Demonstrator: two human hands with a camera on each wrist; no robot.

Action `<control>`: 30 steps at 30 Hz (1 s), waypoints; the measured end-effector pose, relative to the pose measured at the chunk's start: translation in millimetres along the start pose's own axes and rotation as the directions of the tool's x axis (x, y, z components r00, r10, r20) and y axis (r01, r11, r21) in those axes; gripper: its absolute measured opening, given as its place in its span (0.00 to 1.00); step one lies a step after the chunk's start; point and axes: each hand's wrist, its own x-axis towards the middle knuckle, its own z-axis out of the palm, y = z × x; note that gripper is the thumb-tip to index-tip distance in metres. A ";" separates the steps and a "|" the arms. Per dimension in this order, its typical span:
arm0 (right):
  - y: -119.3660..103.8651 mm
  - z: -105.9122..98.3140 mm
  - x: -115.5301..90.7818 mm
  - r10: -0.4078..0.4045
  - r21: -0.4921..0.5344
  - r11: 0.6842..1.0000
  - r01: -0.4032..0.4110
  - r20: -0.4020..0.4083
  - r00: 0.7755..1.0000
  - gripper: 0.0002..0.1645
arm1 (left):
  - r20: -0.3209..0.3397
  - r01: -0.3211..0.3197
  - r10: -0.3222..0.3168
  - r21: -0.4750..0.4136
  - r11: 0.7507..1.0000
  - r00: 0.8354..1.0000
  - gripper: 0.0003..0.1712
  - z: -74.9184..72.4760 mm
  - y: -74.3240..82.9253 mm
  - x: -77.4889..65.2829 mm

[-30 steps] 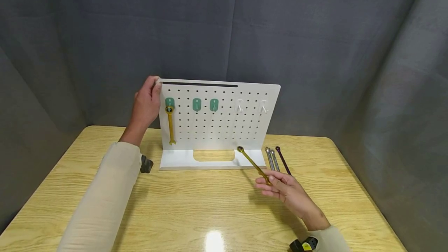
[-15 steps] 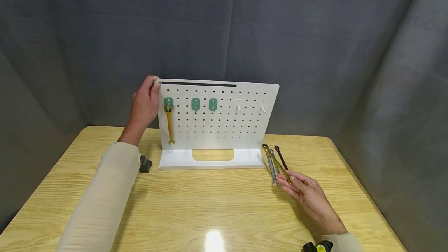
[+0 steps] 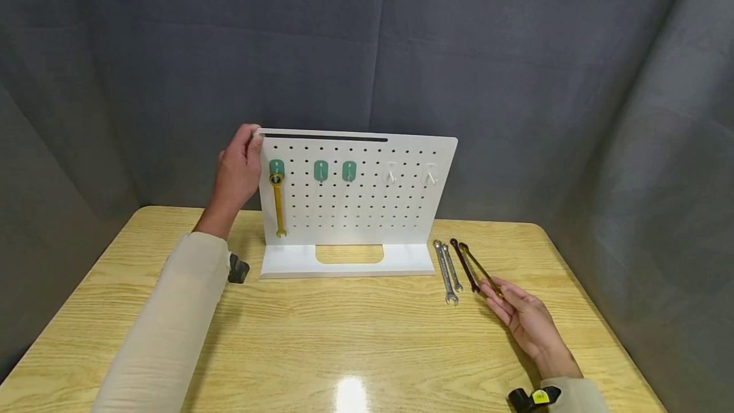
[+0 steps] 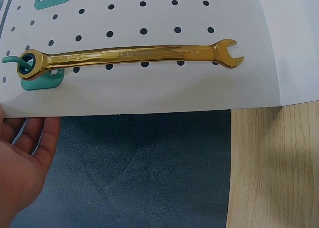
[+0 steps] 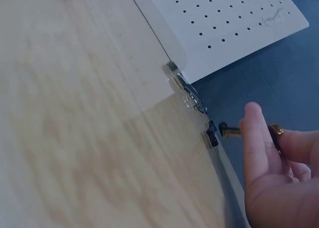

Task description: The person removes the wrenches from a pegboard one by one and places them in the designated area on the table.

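My left hand (image 3: pixel 237 167) grips the upper left edge of a white pegboard (image 3: pixel 355 209), thumb in front. Close beside it, a gold ratcheting combination wrench (image 4: pixel 134 54) hangs by its ring end from a green hook (image 4: pixel 45 80). Between thumb and fingers, my right hand (image 3: pixel 527 320) pinches a second gold wrench (image 3: pixel 480 269) at its near end; the ring end points away, beside a dark wrench (image 3: pixel 465 264). Whether that ring touches the table is hard to tell. Two silver wrenches (image 3: pixel 443 269) lie left of the dark one.
Two more green hooks (image 3: pixel 321 171) and two white hooks (image 3: pixel 392 174) stick out of the board with nothing on them. The board's base (image 3: pixel 287 263) stands on a wooden table (image 3: pixel 344 330). Grey curtains (image 3: pixel 367 50) hang behind and at both sides.
My right hand has carried the gold wrench rightward, from in front of the board's base, over the silver wrenches, to the right of the dark one. My left hand stays put.
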 end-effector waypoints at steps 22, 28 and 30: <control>-3.4 8.7 23.4 -0.007 -0.373 0.919 -0.124 -0.330 0.944 0.30 | -0.012 0.005 -0.005 0.003 1.000 1.000 0.20 -0.5 -1.3 1.2; -3.0 11.8 24.4 -0.068 -0.419 0.902 -0.101 -0.370 0.927 0.27 | -0.011 0.001 -0.001 0.003 1.000 1.000 0.20 0.3 -0.7 0.6; -2.7 12.7 24.1 -0.091 -0.458 0.884 -0.099 -0.375 0.922 0.27 | -0.011 0.004 -0.004 0.002 1.000 1.000 0.20 0.4 -0.5 0.2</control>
